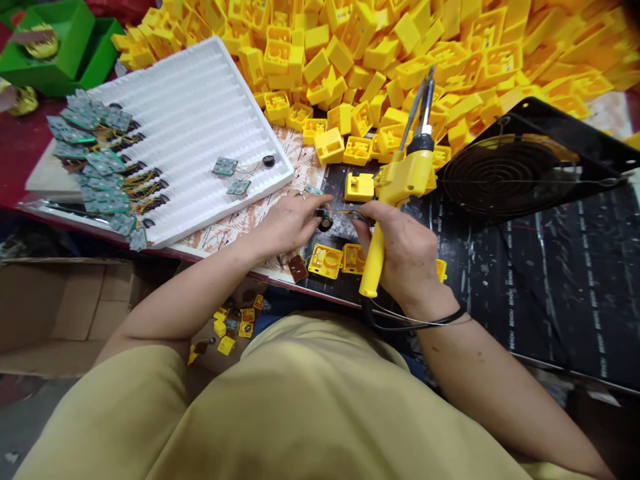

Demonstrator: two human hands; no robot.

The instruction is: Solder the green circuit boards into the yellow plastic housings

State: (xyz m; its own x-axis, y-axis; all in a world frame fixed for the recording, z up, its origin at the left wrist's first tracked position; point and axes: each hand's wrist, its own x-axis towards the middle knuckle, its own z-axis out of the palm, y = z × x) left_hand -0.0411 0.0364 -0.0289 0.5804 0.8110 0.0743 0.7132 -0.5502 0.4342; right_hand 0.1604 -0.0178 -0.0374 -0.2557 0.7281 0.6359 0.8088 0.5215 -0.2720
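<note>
Ylw boxes [329, 145], tray [200, 120] on tbl [530, 280]

Black table cover [530, 300], right side of the frame: small white capital lettering [512, 320], printed sideways and repeated in columns. The letters "BEN" appear to open a word; its remainder is too small and blurred to read with certainty.

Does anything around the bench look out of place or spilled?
Possibly: a few small yellow plastic cases lie scattered below the edge of the black-covered table, away from the large yellow heap on top. They may have fallen. Nothing looks odd about the yellow soldering gun in the right hand.
</note>
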